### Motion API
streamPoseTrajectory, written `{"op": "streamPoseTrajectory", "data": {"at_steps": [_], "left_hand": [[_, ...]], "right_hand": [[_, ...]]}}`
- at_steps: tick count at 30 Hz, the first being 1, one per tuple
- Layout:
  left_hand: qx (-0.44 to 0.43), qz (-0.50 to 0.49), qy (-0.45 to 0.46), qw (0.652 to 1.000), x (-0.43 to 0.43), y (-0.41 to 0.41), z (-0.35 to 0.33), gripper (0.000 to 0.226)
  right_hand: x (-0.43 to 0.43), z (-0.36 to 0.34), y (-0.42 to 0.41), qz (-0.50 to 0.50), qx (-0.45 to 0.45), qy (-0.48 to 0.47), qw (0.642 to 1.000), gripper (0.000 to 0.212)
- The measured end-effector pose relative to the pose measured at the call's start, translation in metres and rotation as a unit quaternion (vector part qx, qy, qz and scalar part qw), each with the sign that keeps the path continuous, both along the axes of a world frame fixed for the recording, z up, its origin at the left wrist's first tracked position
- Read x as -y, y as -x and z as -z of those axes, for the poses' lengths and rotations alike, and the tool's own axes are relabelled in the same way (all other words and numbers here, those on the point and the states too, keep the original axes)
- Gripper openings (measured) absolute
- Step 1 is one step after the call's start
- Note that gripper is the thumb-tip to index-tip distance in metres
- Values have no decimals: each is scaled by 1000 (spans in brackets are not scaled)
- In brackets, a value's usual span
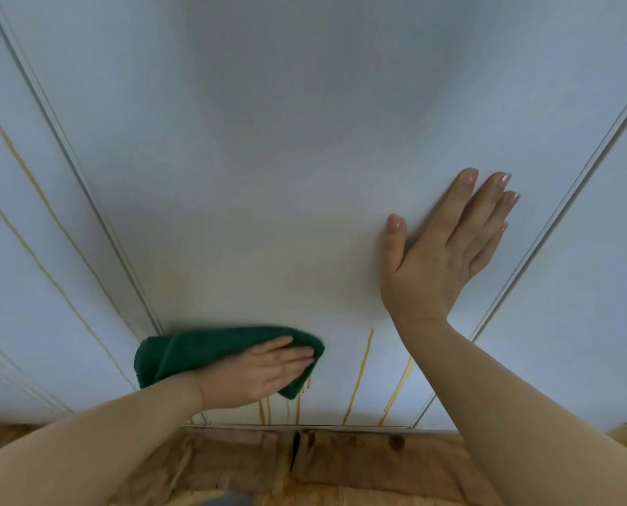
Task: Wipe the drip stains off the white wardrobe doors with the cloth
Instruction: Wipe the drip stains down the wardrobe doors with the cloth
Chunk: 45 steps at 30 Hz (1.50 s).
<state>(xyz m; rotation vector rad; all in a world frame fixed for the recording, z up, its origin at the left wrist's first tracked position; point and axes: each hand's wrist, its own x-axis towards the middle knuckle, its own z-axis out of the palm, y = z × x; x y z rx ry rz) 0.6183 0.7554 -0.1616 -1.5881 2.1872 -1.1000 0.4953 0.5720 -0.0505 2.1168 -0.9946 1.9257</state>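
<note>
Doors fill the view, the middle one mid-wipe. Right hand lies flat on it, bracing. Left hand, fingers straight, presses the cloth low on its left. Stains run just right and below, so the next stroke likely sweeps there.
</note>
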Motion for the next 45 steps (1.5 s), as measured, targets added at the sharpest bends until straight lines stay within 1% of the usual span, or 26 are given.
{"op": "streamPoseTrajectory", "data": {"at_steps": [1,3,6,8,10,11,12,14,16,18,19,21,24,26,28,30,32,33,35,38,40,41,42,43,44,45], "left_hand": [[21,2,-43,999,-5,1,6,57],[26,8,-44,999,-11,-2,4,51],[-103,16,118,988,-8,-5,-36,35],[-191,20,245,951,5,0,-69,31],[-212,20,305,928,23,6,-80,32],[-183,24,285,941,30,10,-72,32],[-140,24,223,964,35,13,-52,34],[-51,3,44,998,31,16,-3,46],[-5,7,-91,996,16,15,28,54],[6,-1,-153,988,1,10,33,48],[-5,-8,-149,989,-3,6,30,47],[-64,14,-45,997,-6,0,10,46],[-133,28,97,986,4,2,-25,30],[-151,17,123,981,15,6,-26,28],[-100,6,56,993,15,9,1,34],[-47,-30,-71,996,9,14,32,42],[-39,-51,-157,985,6,23,47,27],[-49,-63,-190,978,6,25,46,15],[-120,-79,-223,964,8,30,37,24],[-250,-77,-154,953,4,40,17,33],[-358,-86,-79,926,1,51,7,35],[-450,-88,-46,887,-1,60,-2,42],[-577,-103,0,810,-1,67,-13,49],[-678,-161,21,717,-3,78,-26,52],[-759,-224,23,611,-2,87,-39,51],[-807,-257,47,529,0,93,-46,48]], "right_hand": [[1,0,0,2,-1,5,1000,63],[2,0,1,5,-7,10,1000,63],[3,1,0,6,-2,11,1000,63],[3,1,-2,13,3,17,1000,63],[4,2,-5,21,8,24,999,63],[4,2,-5,25,8,26,999,63],[5,2,-5,26,6,27,999,63],[5,2,-4,29,6,24,999,63],[5,2,-4,29,6,27,999,63],[5,3,-5,30,5,32,999,63],[5,3,-4,32,5,34,999,63],[6,3,-4,35,7,31,999,63],[5,3,-5,41,16,33,999,63],[7,4,-8,46,22,38,998,63],[9,5,-8,62,17,46,997,62],[11,8,-6,70,2,56,996,62],[11,7,-6,72,-12,57,996,61],[11,7,-5,67,-19,50,996,61],[6,5,0,50,-38,27,998,60],[1,2,16,1,-74,-9,997,60],[-10,-3,33,-90,-78,-48,992,59],[-16,-2,42,-144,-76,-68,984,56],[-23,2,50,-188,-77,-84,975,53],[-31,8,61,-219,-85,-107,966,50],[-39,15,71,-249,-97,-149,952,46],[-47,21,79,-281,-110,-217,928,40]]}}
